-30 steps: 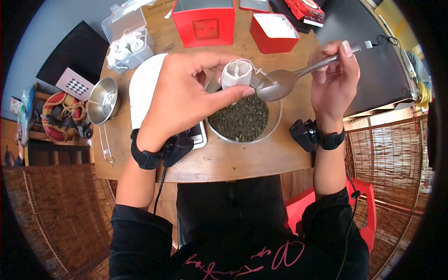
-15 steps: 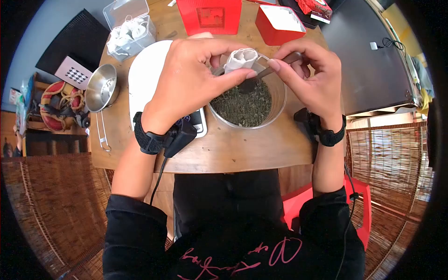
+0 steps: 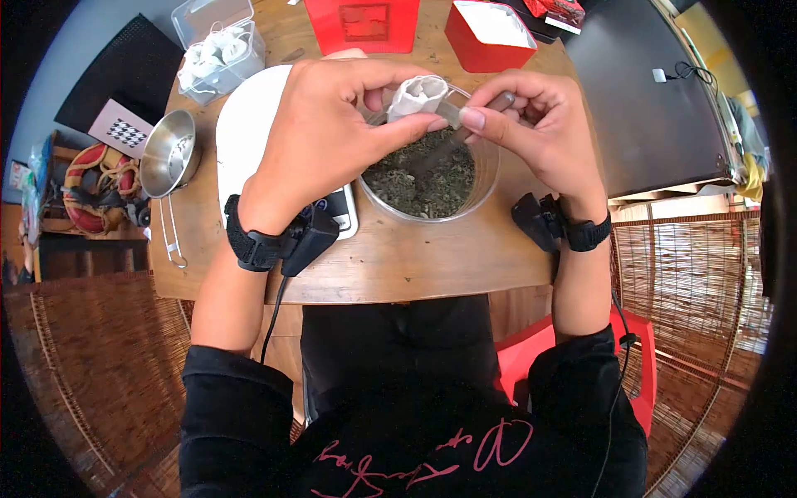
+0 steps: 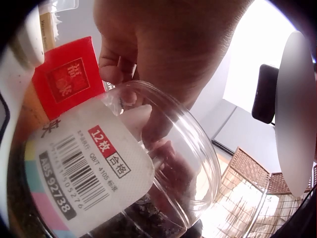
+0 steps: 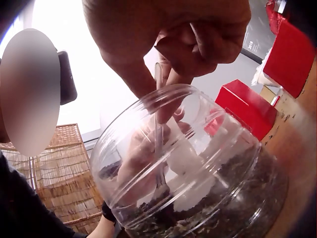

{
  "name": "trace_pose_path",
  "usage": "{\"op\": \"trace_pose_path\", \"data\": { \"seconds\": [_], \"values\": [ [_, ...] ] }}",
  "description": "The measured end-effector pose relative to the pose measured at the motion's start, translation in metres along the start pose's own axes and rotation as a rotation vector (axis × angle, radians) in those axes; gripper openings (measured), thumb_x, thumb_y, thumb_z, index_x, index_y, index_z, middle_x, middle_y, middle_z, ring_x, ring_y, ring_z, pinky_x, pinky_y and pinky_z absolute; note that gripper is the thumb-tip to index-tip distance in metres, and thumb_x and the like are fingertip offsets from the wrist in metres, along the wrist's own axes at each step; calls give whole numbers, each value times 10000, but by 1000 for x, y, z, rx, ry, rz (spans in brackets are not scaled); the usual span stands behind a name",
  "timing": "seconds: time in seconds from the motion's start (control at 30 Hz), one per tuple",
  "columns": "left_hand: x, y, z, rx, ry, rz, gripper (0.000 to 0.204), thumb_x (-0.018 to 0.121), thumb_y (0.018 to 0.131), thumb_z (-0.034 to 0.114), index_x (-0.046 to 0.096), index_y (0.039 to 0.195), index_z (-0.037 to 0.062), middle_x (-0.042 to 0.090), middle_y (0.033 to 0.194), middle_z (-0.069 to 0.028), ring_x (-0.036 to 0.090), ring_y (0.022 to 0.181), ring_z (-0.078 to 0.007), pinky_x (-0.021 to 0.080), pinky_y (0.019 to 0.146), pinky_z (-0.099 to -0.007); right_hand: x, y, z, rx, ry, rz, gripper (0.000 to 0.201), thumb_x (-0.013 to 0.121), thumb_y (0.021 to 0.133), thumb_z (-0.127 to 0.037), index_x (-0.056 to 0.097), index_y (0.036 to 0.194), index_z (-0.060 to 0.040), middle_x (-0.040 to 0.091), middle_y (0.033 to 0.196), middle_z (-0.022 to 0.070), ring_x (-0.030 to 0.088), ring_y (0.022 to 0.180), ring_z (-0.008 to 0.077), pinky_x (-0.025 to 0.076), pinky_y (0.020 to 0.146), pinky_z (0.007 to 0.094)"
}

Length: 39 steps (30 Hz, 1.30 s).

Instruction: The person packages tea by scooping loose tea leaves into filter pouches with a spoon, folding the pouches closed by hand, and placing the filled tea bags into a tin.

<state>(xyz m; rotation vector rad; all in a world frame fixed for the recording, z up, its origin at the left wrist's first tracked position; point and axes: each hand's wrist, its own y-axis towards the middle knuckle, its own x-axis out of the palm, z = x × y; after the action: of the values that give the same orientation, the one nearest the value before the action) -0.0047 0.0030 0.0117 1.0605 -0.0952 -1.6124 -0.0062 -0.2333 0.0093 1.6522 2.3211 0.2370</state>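
A clear round tub [image 3: 428, 217] holds dark dried leaves [image 3: 427, 184]. Above its far rim my left hand [image 3: 320, 137] pinches a small white pouch [image 3: 418, 96], its mouth facing up, between thumb and fingers. My right hand [image 3: 544, 133] grips the spoon handle [image 3: 501, 101] at the tub's right side; the spoon's bowl end is down in the leaves. Through the clear wall in the right wrist view, the spoon [image 5: 159, 134] points down into the leaves. A label [image 4: 91, 173] covers part of the tub in the left wrist view.
Beyond the tub stand a tall red box [image 3: 365, 25] and a smaller red box [image 3: 491, 37]. To the left are an open plastic box [image 3: 220, 75] of white pouches, a metal strainer or pan [image 3: 168, 153], a white object [image 3: 241, 137] and a scale [image 3: 347, 217].
The right hand has turned over and moved left to the tub, taking the spoon from beside the pouch down into the leaves. The left hand still holds the pouch, now tilted.
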Motion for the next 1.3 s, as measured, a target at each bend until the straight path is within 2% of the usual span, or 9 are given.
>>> {"op": "trace_pose_path", "data": {
  "seconds": [0.1, 0.37, 0.47, 0.67, 0.77, 0.83, 0.97, 1.03, 1.3],
  "values": [
    [2, -1, 0, -27, -22, -14, 374, 905, 738, 133, 773, 1075, 39, 662, 819, 5, 541, 700, -56, 402, 589, -218, -1, 0, -3, 21, -74, -13, 123, 816, 867, -106, 760, 921, -10, 695, 705, -39, 449, 539, -49, 296, 474, 159],
    [-3, 0, 5, -33, -8, -36, 357, 889, 740, 115, 780, 1075, 58, 648, 789, 12, 508, 669, -61, 369, 565, -226, 0, 2, -2, 1, -140, -70, 140, 809, 872, -99, 741, 950, -5, 679, 685, -46, 431, 529, -42, 291, 484, 163],
    [-2, 1, 5, -36, -12, -40, 362, 891, 738, 123, 783, 1077, 60, 646, 773, 14, 505, 671, -63, 369, 567, -229, 5, 2, -1, -51, -33, -15, 201, 808, 863, -87, 704, 1011, 1, 621, 643, -74, 398, 523, -39, 299, 502, 162],
    [-4, 1, 4, -17, 20, -49, 367, 896, 725, 145, 790, 1065, 59, 631, 709, 0, 492, 650, -84, 384, 569, -252, 7, 0, -6, -175, -237, -3, 255, 789, 826, -64, 688, 1057, -23, 454, 587, -93, 314, 513, -25, 275, 494, 186],
    [-5, 2, 7, 11, 68, -51, 365, 897, 716, 149, 790, 1053, 54, 627, 695, -18, 492, 643, -100, 396, 572, -263, 6, -1, -6, -240, -333, 17, 287, 774, 809, -69, 718, 1090, -55, 472, 588, -73, 300, 500, -10, 243, 472, 213],
    [-4, 1, 6, 24, 82, -48, 366, 897, 711, 151, 790, 1047, 52, 626, 696, -27, 493, 641, -108, 402, 574, -268, 5, -1, -4, -322, -431, -16, 303, 778, 819, 12, 731, 1116, -28, 699, 807, -59, 340, 510, -44, 221, 464, 177],
    [-5, 2, 4, 56, 122, -57, 368, 889, 702, 139, 789, 1046, 52, 626, 702, -42, 501, 638, -126, 412, 576, -274, 6, -1, -9, -318, -482, -39, 246, 775, 818, -2, 759, 1061, -33, 697, 767, -49, 335, 491, -31, 231, 457, 190],
    [-5, 2, 4, 67, 128, -58, 368, 883, 702, 130, 789, 1049, 54, 625, 705, -46, 504, 637, -130, 415, 576, -276, 10, -1, -6, -310, -478, 22, 214, 754, 786, -83, 782, 999, -90, 582, 620, -17, 319, 463, 28, 233, 447, 244],
    [-5, 1, 8, 72, 29, -42, 400, 866, 709, 144, 786, 1098, 90, 649, 770, -18, 498, 645, -109, 394, 570, -250, 11, 1, -7, -344, -501, 28, 146, 754, 782, -79, 785, 925, -70, 679, 688, 17, 374, 465, 47, 285, 449, 242]
  ]
}}
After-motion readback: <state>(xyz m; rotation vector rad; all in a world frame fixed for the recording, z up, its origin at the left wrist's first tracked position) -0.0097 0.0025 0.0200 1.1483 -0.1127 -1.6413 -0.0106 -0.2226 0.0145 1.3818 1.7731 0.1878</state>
